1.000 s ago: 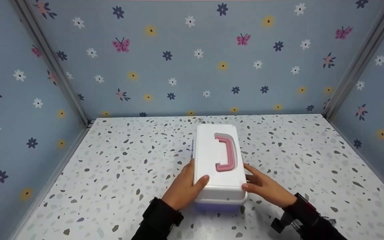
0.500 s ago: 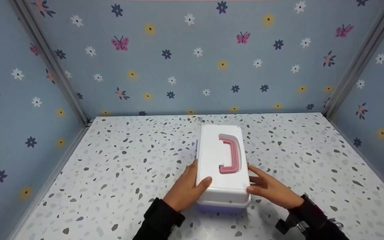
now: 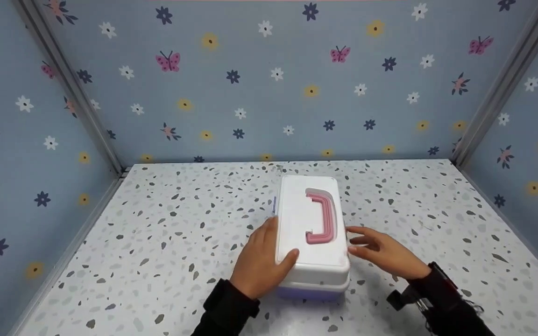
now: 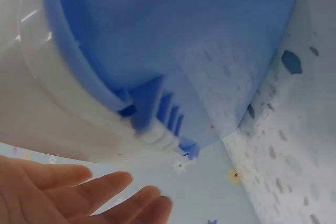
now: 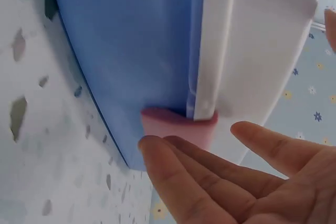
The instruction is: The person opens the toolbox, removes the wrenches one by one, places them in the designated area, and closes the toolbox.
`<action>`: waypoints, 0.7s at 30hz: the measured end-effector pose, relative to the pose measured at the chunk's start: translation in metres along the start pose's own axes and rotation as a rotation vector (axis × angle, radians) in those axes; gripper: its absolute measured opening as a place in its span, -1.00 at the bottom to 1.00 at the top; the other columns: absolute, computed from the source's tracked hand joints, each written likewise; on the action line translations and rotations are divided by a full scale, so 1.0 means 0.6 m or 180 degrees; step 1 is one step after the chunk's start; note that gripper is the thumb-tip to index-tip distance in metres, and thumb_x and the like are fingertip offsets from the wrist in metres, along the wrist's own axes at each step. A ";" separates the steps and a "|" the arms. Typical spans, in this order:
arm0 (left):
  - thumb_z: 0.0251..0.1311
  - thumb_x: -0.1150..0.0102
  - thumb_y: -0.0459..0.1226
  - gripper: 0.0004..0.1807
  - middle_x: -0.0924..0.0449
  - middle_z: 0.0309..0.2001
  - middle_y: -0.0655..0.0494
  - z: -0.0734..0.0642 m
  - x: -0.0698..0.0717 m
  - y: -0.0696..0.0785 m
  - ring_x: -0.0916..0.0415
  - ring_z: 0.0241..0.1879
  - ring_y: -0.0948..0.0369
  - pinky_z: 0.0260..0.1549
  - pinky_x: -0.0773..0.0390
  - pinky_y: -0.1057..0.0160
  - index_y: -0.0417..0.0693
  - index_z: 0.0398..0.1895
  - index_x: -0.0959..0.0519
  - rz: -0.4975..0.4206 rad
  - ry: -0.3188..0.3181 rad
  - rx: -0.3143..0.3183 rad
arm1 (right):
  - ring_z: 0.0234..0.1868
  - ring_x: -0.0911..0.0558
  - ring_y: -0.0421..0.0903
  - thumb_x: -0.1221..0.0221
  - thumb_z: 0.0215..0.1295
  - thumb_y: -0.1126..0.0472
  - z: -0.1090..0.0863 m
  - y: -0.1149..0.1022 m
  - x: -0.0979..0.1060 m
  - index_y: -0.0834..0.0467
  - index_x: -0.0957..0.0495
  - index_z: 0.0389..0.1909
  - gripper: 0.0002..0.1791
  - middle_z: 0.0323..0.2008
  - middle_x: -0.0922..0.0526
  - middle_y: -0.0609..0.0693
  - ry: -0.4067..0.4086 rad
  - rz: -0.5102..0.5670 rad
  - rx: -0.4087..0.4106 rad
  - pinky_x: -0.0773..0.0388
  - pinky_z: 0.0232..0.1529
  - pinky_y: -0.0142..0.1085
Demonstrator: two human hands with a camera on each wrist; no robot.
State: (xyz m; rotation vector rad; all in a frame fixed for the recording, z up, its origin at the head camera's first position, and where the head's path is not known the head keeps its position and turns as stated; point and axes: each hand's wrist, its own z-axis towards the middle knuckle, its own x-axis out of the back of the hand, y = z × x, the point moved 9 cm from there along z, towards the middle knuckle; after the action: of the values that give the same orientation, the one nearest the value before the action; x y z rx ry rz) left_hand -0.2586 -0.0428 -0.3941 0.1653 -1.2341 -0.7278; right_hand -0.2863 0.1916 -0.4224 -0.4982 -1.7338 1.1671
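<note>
A storage box with a white lid [image 3: 297, 219] and a purple-blue base [image 3: 308, 293] stands on the table, its pink handle [image 3: 326, 219] folded flat into the lid. My left hand [image 3: 258, 266] lies along the box's left side, thumb over the lid's near edge. In the left wrist view its fingers [image 4: 113, 184] are fairly straight, near the blue hinge [image 4: 155, 111]. At the opposite side is my right hand [image 3: 388, 254], fingers loosely extended. The right wrist view shows its fingertips [image 5: 152, 148] by a pink latch [image 5: 181, 127]; whether they touch it I cannot tell.
The speckled white table [image 3: 166, 242] extends around the box. Blue walls [image 3: 269, 93] with flowers and butterflies enclose the back and both sides, with grey metal posts [image 3: 70, 88] at the corners.
The box has shifted slightly right with both hands. Since then, the left hand has slid a little forward along its side, and the right hand's fingers have loosened beside the box.
</note>
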 end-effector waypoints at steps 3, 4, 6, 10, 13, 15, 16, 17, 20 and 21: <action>0.33 0.07 0.19 -0.14 -0.24 0.42 -0.26 -0.003 0.006 0.030 -0.21 0.42 -0.14 0.39 -0.26 -0.06 -0.27 0.46 -0.17 0.0337 0.0205 -0.0280 | 0.29 -0.44 0.32 0.00 0.50 0.01 0.011 0.003 0.017 0.25 -0.19 0.45 -0.37 0.33 -0.36 0.40 0.0262 0.0061 -0.0003 -0.55 0.19 -0.02; 0.33 0.08 0.22 -0.13 -0.24 0.42 -0.25 -0.004 0.005 0.042 -0.20 0.43 -0.14 0.40 -0.25 -0.05 -0.24 0.46 -0.18 0.0464 0.0244 -0.0385 | 0.27 -0.45 0.33 0.01 0.51 0.02 0.016 0.004 0.021 0.28 -0.19 0.44 -0.38 0.32 -0.36 0.42 0.0342 0.0111 0.0000 -0.55 0.18 -0.02; 0.31 0.13 0.29 -0.10 -0.27 0.42 -0.21 -0.007 0.000 0.065 -0.20 0.43 -0.11 0.41 -0.25 -0.01 -0.21 0.45 -0.21 0.0706 0.0315 -0.0616 | 0.25 -0.46 0.34 0.02 0.51 0.05 0.026 0.009 0.027 0.32 -0.20 0.42 -0.39 0.30 -0.38 0.43 0.0499 0.0233 -0.0016 -0.56 0.18 -0.01; 0.24 0.13 0.38 -0.03 -0.35 0.38 -0.14 -0.013 -0.014 0.104 -0.26 0.41 -0.08 0.39 -0.28 0.05 -0.18 0.43 -0.25 0.1061 0.0411 -0.1003 | 0.20 -0.53 0.28 0.02 0.51 0.11 0.050 0.020 0.029 0.37 -0.20 0.40 -0.41 0.27 -0.41 0.44 0.0685 0.0335 -0.0063 -0.59 0.14 -0.02; 0.20 0.08 0.39 -0.04 -0.40 0.34 -0.08 -0.013 -0.026 0.119 -0.30 0.39 -0.04 0.37 -0.32 0.06 -0.15 0.41 -0.29 0.1186 0.0379 -0.1124 | 0.14 -0.59 0.16 0.02 0.50 0.15 0.068 0.030 0.026 0.36 -0.21 0.40 -0.43 0.24 -0.46 0.42 0.0754 0.0409 -0.0140 -0.61 0.11 -0.07; 0.18 0.05 0.39 -0.07 -0.45 0.31 -0.04 -0.012 -0.034 0.127 -0.33 0.37 -0.02 0.36 -0.34 0.05 -0.11 0.38 -0.33 0.1250 0.0335 -0.1175 | 0.10 -0.63 0.09 0.03 0.48 0.18 0.079 0.038 0.022 0.36 -0.22 0.39 -0.44 0.20 -0.50 0.40 0.0758 0.0498 -0.0195 -0.61 0.11 -0.10; 0.17 0.04 0.39 -0.08 -0.46 0.29 -0.02 -0.012 -0.038 0.130 -0.34 0.36 -0.01 0.35 -0.35 0.05 -0.10 0.37 -0.35 0.1280 0.0315 -0.1200 | 0.08 -0.64 0.04 0.03 0.48 0.19 0.083 0.042 0.020 0.36 -0.23 0.39 -0.45 0.18 -0.52 0.38 0.0761 0.0552 -0.0226 -0.62 0.11 -0.12; 0.16 0.02 0.39 -0.08 -0.48 0.28 0.00 -0.011 -0.041 0.133 -0.36 0.35 0.00 0.35 -0.35 0.04 -0.09 0.35 -0.37 0.1308 0.0305 -0.1221 | 0.05 -0.65 0.00 0.04 0.47 0.20 0.087 0.045 0.018 0.36 -0.23 0.39 -0.45 0.15 -0.55 0.36 0.0760 0.0609 -0.0256 -0.62 0.09 -0.14; 0.12 -0.03 0.40 -0.09 -0.50 0.26 0.03 -0.011 -0.048 0.137 -0.39 0.33 0.04 0.34 -0.35 0.04 -0.07 0.33 -0.40 0.1404 0.0311 -0.1244 | -0.05 -0.68 -0.11 0.08 0.45 0.23 0.094 0.055 0.014 0.37 -0.21 0.40 -0.44 0.08 -0.59 0.32 0.0747 0.0770 -0.0341 -0.65 0.04 -0.21; 0.10 -0.04 0.40 -0.07 -0.50 0.26 0.03 -0.011 -0.049 0.137 -0.39 0.33 0.04 0.35 -0.35 0.05 -0.07 0.33 -0.40 0.1429 0.0321 -0.1232 | -0.08 -0.68 -0.13 0.10 0.45 0.23 0.096 0.057 0.013 0.38 -0.19 0.41 -0.43 0.08 -0.60 0.32 0.0740 0.0797 -0.0358 -0.65 0.02 -0.22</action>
State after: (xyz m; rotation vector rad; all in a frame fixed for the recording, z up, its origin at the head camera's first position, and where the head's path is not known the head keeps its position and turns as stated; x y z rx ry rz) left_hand -0.2227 0.0361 -0.3796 -0.3798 -0.9653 -0.5427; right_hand -0.3456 0.1854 -0.4533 -0.9048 -1.5721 1.1368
